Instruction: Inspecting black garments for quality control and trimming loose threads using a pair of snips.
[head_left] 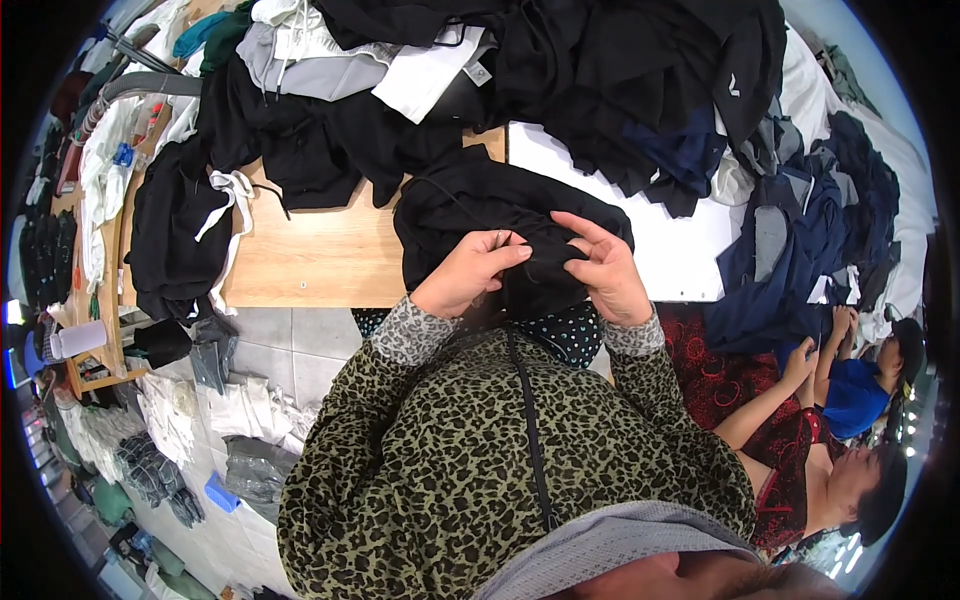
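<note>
The heap of dark clothes (620, 90) fills the top of the view from eleven o'clock round to two, black and navy pieces piled over one another with a grey garment (310, 70) and a white one (430, 75) folded in among them. Below it lies the wooden counter (320, 255), its bare pale boards showing at about nine o'clock from the middle, with a white sheet (680, 250) covering the part toward three o'clock. A black garment with white drawstrings (185, 230) hangs over the counter's nine o'clock edge.

At the centre sits the black garment (490, 200) being handled — bunched up on the counter's near edge, spilling down toward the person's chest. Both hands grasp it: the left hand (470, 270) pinches a fold of the black cloth between thumb and fingertips, and the right hand (605, 270) closes on the same fold just beside it, fingers curled over the top. The two hands nearly touch. Leopard-print sleeves run back from them toward six o'clock.

On the tiled floor (290, 350) at seven to eight o'clock lie small heaps of white and grey cloth (240, 410). At four o'clock two other people sit close together — one in red, one in blue — their hands raised toward the navy fabric (790, 270) there.
</note>
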